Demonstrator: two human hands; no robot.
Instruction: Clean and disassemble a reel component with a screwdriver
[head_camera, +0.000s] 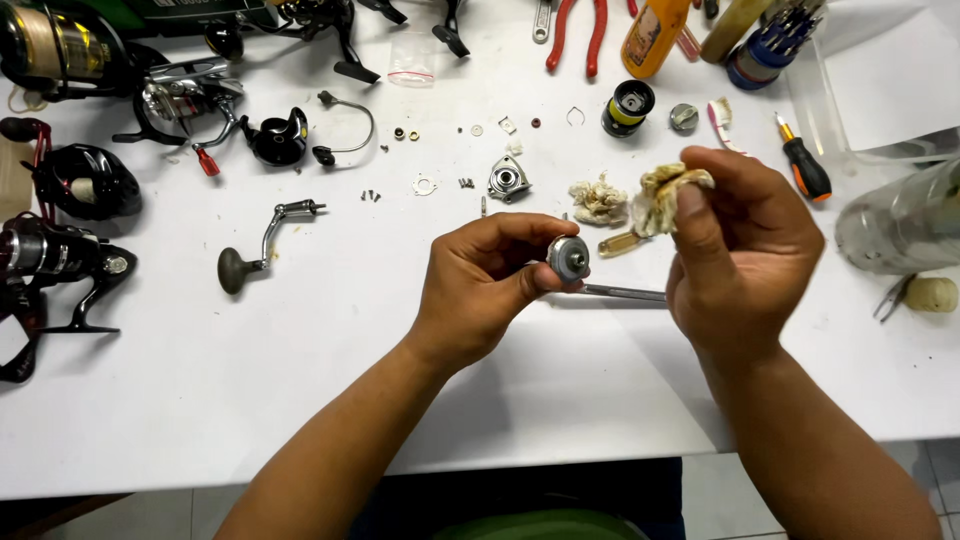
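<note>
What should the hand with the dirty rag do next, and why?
Probably bring the stained rag in the right hand across to the small round metal part and wipe its face. The left hand pinches that part with its flat end turned toward the rag, and the two are close but not touching. That is only a guess from how the hands are posed.

From my remote station I see a bright, even scene: diffuse overhead light washes the white table close to overexposure, and shadows are soft and short, the clearest lying under the left hand and the right hand. The stained cloth in the right fingers is slightly motion-blurred. Mild wide-angle bending shows at the corners, and the clear container carries a faint sheen.
</note>
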